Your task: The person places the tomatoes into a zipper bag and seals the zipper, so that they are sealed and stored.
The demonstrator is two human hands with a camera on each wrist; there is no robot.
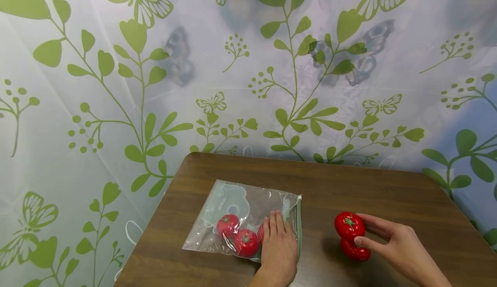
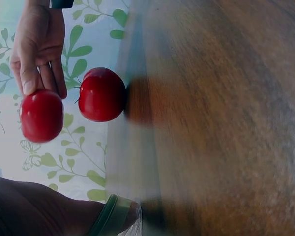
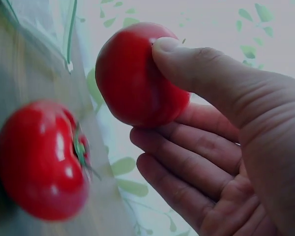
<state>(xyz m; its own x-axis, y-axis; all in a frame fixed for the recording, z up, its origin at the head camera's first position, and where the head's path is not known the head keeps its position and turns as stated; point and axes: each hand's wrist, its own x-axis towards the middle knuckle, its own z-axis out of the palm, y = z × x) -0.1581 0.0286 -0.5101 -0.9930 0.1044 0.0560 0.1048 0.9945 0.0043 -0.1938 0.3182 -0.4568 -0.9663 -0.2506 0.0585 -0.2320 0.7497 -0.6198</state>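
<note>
A clear zip bag (image 1: pixel 202 235) with a pale green print and a green zip edge lies on the table. Inside are two red tomatoes (image 1: pixel 246 242) in plain sight and a third, partly covered by my left hand (image 1: pixel 277 250). That hand lies flat at the bag's zip end, fingers straight; whether they are inside the plastic I cannot tell. On the right, my right hand (image 1: pixel 396 239) pinches a tomato (image 3: pixel 137 76) between thumb and fingers, lifted off the table. Just below and behind it, another tomato (image 3: pixel 44 160) with a green stem sits on the tabletop.
The brown wooden table (image 1: pixel 310 179) has rounded far corners. Behind it hangs a pale curtain (image 1: pixel 217 71) printed with green leaves and butterflies, close to the table's back edge.
</note>
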